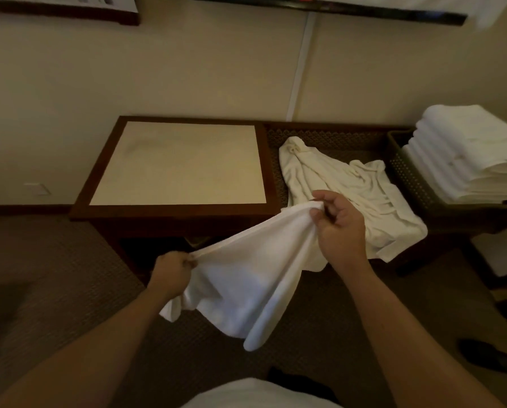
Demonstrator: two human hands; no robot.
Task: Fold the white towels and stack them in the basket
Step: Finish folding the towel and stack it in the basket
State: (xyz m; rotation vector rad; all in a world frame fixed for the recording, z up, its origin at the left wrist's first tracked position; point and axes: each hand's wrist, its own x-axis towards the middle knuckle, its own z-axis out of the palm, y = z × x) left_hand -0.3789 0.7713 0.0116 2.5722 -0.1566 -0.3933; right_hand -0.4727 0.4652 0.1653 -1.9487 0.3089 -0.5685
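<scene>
I hold a white towel [246,278] stretched in the air in front of the low table. My left hand [171,273] pinches one end of its top edge and my right hand [339,225] grips the other end, higher and to the right. The rest of the towel hangs loose below my hands. More unfolded white towels [349,184] lie crumpled on the dark woven surface behind my right hand. At the far right a dark woven basket [408,175] holds a tall stack of folded white towels [470,154].
A dark wooden table with a pale square top [181,163] stands against the beige wall on the left. Patterned brown carpet [55,275] covers the floor. Dark shoes [487,356] lie on the floor at the lower right.
</scene>
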